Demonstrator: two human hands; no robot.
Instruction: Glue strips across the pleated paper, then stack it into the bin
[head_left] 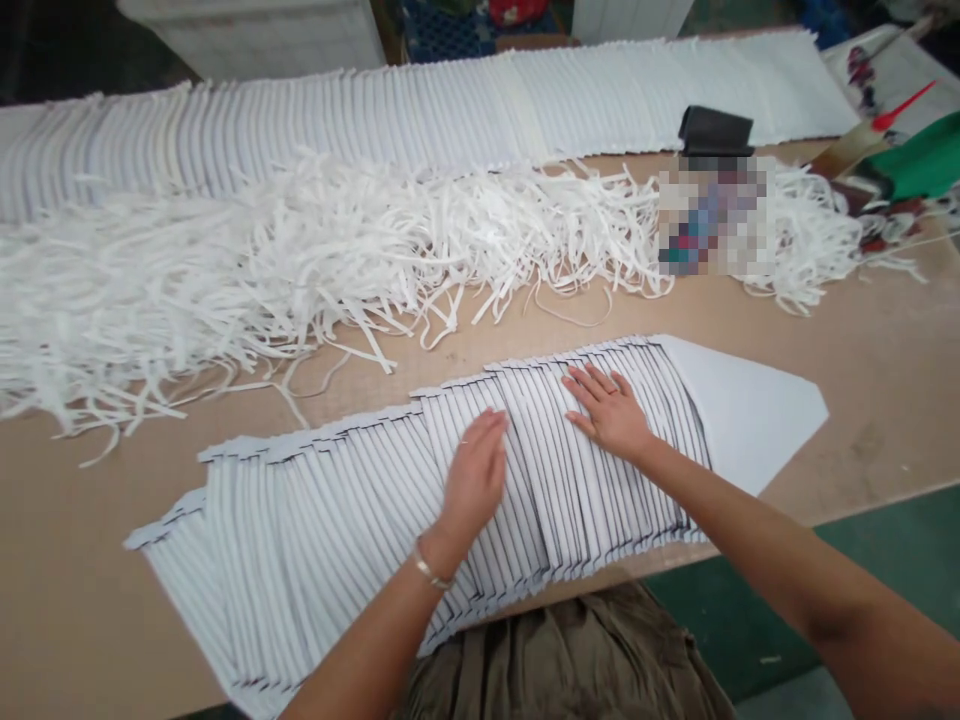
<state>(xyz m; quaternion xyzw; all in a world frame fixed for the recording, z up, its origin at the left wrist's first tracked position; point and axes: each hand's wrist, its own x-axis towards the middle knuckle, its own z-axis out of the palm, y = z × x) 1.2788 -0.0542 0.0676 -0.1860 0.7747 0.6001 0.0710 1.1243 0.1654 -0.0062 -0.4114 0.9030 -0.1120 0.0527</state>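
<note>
A long fanned row of white paper sheets (315,540) lies overlapped along the near edge of the brown table (862,340). My left hand (476,475) rests on the middle of this row, fingers straight and held together, edge-on. My right hand (611,410) lies flat on the sheets a little to the right, fingers spread. Neither hand holds anything. The rightmost sheet (750,410) shows its full pointed white face.
A big loose heap of white strips (300,250) runs across the table's middle. Behind it lies a second fanned row of white sheets (450,110). A black object (714,130), a blurred patch, green material (926,160) and a red-tipped bottle (900,110) sit at the far right.
</note>
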